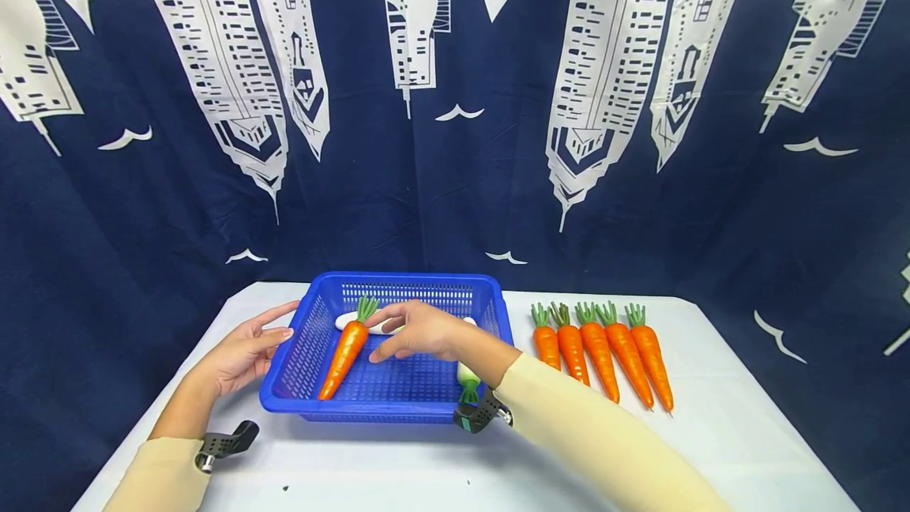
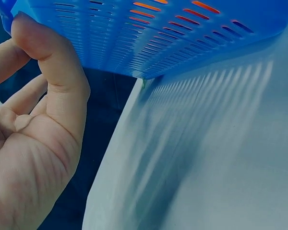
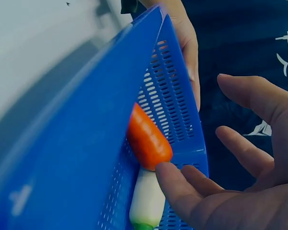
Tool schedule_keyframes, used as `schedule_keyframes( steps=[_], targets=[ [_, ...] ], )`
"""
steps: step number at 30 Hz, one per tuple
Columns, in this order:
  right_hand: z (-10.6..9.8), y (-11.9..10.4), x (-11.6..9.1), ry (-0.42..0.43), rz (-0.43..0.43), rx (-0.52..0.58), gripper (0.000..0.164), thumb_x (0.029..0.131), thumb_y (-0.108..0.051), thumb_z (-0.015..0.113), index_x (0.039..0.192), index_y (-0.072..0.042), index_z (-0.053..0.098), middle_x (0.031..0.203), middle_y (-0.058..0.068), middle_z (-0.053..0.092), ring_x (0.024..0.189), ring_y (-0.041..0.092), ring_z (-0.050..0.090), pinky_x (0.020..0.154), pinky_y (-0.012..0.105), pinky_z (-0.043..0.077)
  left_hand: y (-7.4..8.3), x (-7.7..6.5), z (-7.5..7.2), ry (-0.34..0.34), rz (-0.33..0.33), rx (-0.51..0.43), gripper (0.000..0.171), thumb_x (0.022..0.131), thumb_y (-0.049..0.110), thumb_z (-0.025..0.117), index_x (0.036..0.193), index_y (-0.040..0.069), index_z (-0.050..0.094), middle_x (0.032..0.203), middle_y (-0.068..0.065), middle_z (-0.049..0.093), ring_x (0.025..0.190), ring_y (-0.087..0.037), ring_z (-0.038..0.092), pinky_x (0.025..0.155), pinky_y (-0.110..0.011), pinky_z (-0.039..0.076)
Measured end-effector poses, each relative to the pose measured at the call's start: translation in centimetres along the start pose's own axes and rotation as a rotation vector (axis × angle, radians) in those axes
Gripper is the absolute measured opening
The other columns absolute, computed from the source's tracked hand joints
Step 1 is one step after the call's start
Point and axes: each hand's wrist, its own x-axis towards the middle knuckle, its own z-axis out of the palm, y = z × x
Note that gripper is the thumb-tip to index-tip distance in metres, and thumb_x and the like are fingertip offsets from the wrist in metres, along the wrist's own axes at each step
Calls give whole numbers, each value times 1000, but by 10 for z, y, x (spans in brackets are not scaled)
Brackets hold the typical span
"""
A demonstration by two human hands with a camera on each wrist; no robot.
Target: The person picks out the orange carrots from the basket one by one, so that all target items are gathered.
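A blue perforated basket (image 1: 398, 409) sits on the white table. Inside it, a carrot (image 1: 344, 358) lies slanted with its green stems toward the back. Two white radishes share the basket: one white radish (image 1: 346, 321) lies behind the carrot and is partly covered, the other white radish (image 1: 468, 376) is by the right wall under my forearm. My right hand (image 1: 426, 330) reaches over the basket, fingers spread, with the fingertips close to the carrot's top end. At the left side, my left hand (image 1: 242, 354) touches the basket's rim with its thumb, the fingers stretched along the outside.
Several carrots (image 1: 597, 350) lie in a row on the white table (image 1: 711, 449), right of the basket, stems toward the back. A dark blue curtain (image 1: 419, 204) with white building prints hangs behind the table. My right sleeve (image 1: 590, 433) passes in front of the basket's right corner.
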Motion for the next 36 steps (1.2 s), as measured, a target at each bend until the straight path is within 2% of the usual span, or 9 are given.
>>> schedule_keyframes(
  steps=[6,10,13,17,20,26,32,36],
  targets=[
    [5,-2,12,-34,26,41,51,83,-9,85,131,-12,69,149,23,52,130,31,56,108,54,52,-1,1,0,-8,0,-2,60,109,9,46,162,16,19,110,0,75,93,-16,76,84,-35,64],
    [7,-3,18,-59,45,90,56,81,-4,84,134,-8,66,145,27,52,118,32,65,109,57,50,0,1,1,-2,-3,3,62,109,9,46,163,14,16,111,0,75,93,-15,76,85,-34,64],
    [8,-4,22,-82,62,119,61,82,-2,83,138,-6,61,133,25,61,112,37,70,110,59,49,0,1,1,-1,-5,6,64,109,10,46,164,14,14,111,0,75,93,-15,76,85,-34,64],
    [9,-5,28,-106,73,136,63,84,-1,81,142,-5,57,111,14,71,111,37,70,111,59,48,0,0,1,0,-6,3,64,109,9,46,164,13,13,111,0,74,93,-15,76,84,-34,64],
    [9,-5,33,-110,92,139,63,84,-2,81,142,-6,57,107,10,71,112,36,70,112,57,48,0,0,1,0,-8,1,65,109,10,46,164,13,11,112,0,75,93,-16,76,85,-34,64],
    [11,-3,45,-76,141,139,61,83,-9,84,139,-9,60,113,10,69,124,42,64,112,55,48,1,1,0,11,-10,10,67,109,11,47,164,12,10,112,1,74,94,-15,76,85,-33,64],
    [16,-1,57,-7,167,115,58,80,-11,87,133,-8,64,111,10,67,121,41,65,106,51,54,0,0,-1,7,-17,18,66,109,10,46,165,12,10,110,2,74,94,-14,75,86,-34,63],
    [20,0,63,5,184,107,57,80,-9,87,132,-6,64,108,10,67,117,40,67,103,49,57,0,0,-1,8,-18,9,67,109,11,47,165,12,9,110,2,74,94,-14,76,86,-34,63]
  ],
)
